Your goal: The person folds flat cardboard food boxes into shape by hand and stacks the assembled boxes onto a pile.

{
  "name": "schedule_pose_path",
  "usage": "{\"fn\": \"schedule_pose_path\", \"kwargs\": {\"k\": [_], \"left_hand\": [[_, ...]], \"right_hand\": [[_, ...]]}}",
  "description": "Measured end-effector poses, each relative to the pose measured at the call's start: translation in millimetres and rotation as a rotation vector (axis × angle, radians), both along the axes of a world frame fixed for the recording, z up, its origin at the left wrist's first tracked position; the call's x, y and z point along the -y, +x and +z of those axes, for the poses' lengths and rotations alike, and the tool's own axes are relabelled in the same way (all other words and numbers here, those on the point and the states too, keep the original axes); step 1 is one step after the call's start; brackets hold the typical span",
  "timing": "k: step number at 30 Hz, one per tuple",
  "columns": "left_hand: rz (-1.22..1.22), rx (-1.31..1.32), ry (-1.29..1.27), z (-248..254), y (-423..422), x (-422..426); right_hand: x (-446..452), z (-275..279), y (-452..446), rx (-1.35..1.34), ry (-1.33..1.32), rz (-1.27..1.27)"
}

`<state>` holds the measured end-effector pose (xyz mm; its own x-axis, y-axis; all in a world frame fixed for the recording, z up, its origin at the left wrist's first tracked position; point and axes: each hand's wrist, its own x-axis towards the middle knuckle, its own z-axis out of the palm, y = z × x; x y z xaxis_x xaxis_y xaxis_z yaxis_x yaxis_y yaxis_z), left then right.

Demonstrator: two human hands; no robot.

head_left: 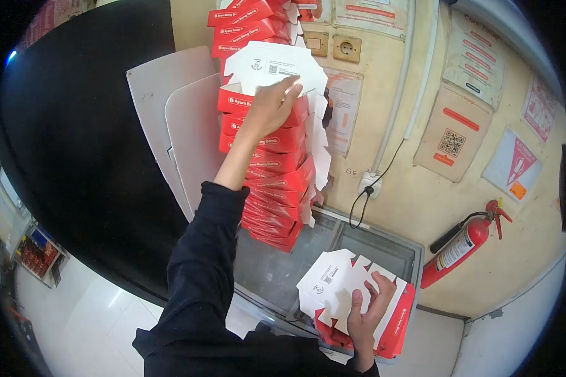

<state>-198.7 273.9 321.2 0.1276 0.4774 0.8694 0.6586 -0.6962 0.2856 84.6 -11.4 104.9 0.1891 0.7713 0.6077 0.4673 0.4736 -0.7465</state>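
My left hand [271, 108] reaches out over a tall stack of red takeaway boxes [277, 164], its fingers stretched against the white inner side of the raised lid on a box [248, 66]. The boxes below are nested and carry white lettering on their fronts. Lower right, my right hand [368, 311] is at a second, shorter pile of red and white boxes [399, 320]. Its fingers are apart and slightly bent over the white lid [333, 283] of the uppermost one. Whether those fingertips press on the lid I cannot tell.
Both piles stand on a glass-topped chest [277, 270] against the wall. Left of the tall stack lean white boards [195, 125] and a large black panel [82, 151]. Another stack of boxes [251, 28] rises behind. A fire extinguisher [460, 251] and a plugged-in cord [369, 188] are at right.
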Motion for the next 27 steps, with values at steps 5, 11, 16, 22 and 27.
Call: {"fn": "schedule_pose_path", "kwargs": {"k": [5, 11, 16, 22, 27], "left_hand": [[0.041, -0.078, 0.185, -81, 65, 102], [-0.746, -0.462, -0.619, -341, 179, 243], [-0.592, -0.970, -0.788, -395, 215, 266], [-0.526, -0.724, -0.789, -357, 210, 248], [-0.655, -0.298, -1.437, -342, 208, 216]], "right_hand": [[17, -31, 11, -0.100, -0.095, -0.009], [45, -65, 85, -0.153, -0.188, -0.359], [88, -98, 143, -0.161, -0.366, -0.384], [118, -125, 164, -0.047, -0.577, -0.041], [118, -140, 165, -0.199, -0.537, 0.046]]}}
